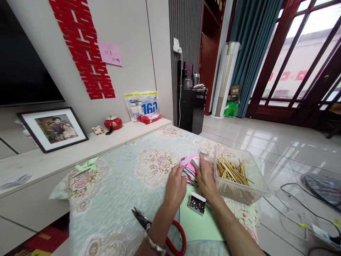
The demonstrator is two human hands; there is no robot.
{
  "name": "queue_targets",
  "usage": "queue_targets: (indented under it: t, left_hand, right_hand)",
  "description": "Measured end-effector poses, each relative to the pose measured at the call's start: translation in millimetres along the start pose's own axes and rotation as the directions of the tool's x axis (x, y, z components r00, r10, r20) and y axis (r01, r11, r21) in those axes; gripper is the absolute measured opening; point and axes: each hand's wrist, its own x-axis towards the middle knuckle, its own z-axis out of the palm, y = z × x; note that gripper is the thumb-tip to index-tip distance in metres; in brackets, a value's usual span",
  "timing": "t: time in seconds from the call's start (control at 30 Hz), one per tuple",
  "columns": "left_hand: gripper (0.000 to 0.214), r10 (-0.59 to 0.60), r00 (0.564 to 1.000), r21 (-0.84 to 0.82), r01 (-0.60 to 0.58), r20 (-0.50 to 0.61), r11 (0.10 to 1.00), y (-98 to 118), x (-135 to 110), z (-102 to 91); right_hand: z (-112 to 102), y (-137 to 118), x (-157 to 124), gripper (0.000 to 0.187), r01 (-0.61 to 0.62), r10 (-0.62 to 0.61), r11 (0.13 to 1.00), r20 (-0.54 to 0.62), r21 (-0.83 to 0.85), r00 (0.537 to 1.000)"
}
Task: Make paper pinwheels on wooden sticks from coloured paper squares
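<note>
My left hand point(176, 185) rests on the near edge of a stack of coloured paper squares point(188, 166), fingers curled onto it. My right hand point(206, 177) lies on the same stack from the right, fingertips pinching the top pink sheet point(189, 159). A small open box of metal pins point(196, 204) sits just below my hands on a pale green sheet point(198, 224). Red-handled scissors point(160, 229) lie by my left forearm.
A clear plastic tub of wooden sticks point(234, 174) stands right of my hands, a small clear jar point(204, 152) behind the stack. A green paper pinwheel point(86, 165) lies at the table's far left. The floral cloth-covered table point(128, 177) abuts a low white cabinet point(53, 156). Cables point(293, 206) trail on the floor.
</note>
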Motion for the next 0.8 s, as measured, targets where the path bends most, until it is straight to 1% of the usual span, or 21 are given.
queue_targets:
  t: [0.03, 0.07, 0.17, 0.27, 0.37, 0.47, 0.57, 0.67, 0.8]
  left_hand:
    - [0.047, -0.065, 0.998, -0.021, 0.066, 0.02, 0.998, -2, 9, 2.1]
    - [0.049, -0.087, 0.996, -0.025, 0.088, 0.028, 0.996, -3, 18, 4.8]
    - [0.052, -0.14, 0.989, -0.036, 0.141, 0.039, 0.989, -8, 39, 15.8]
    - [0.053, -0.153, 0.986, -0.051, 0.156, 0.06, 0.986, -11, 49, 28.2]
    - [0.05, -0.138, 0.989, -0.067, 0.142, 0.062, 0.988, -12, 51, 37.6]
    - [0.047, -0.133, 0.99, -0.086, 0.136, 0.039, 0.987, -16, 50, 40.5]
    - [0.045, -0.149, 0.989, -0.103, 0.149, 0.014, 0.983, -22, 46, 36.9]
    - [0.044, -0.176, 0.984, -0.108, 0.174, -0.009, 0.979, -28, 41, 29.9]
    - [0.043, -0.198, 0.98, -0.105, 0.195, -0.019, 0.975, -32, 35, 21.4]
  right_hand:
    - [1, 1, 0, 0.047, -0.013, 0.013, 1.0, -0.018, 0.016, 1.0]
    - [2, 2, 0, 0.049, -0.028, 0.029, 0.999, -0.034, 0.036, 0.999]
    - [7, 5, -1, 0.053, -0.074, 0.08, 0.993, -0.063, 0.095, 0.995]
    - [12, 10, -4, 0.056, -0.109, 0.118, 0.985, -0.058, 0.132, 0.991]
    - [15, 14, -6, 0.057, -0.124, 0.129, 0.979, -0.018, 0.161, 0.992]
    - [16, 15, -6, 0.058, -0.143, 0.142, 0.975, 0.019, 0.173, 0.99]
    - [14, 8, -6, 0.059, -0.182, 0.175, 0.968, 0.055, 0.172, 0.983]
    - [8, -4, -6, 0.061, -0.233, 0.213, 0.958, 0.13, 0.166, 0.968]
    - [1, -13, -6, 0.063, -0.22, 0.184, 0.962, 0.213, 0.162, 0.96]
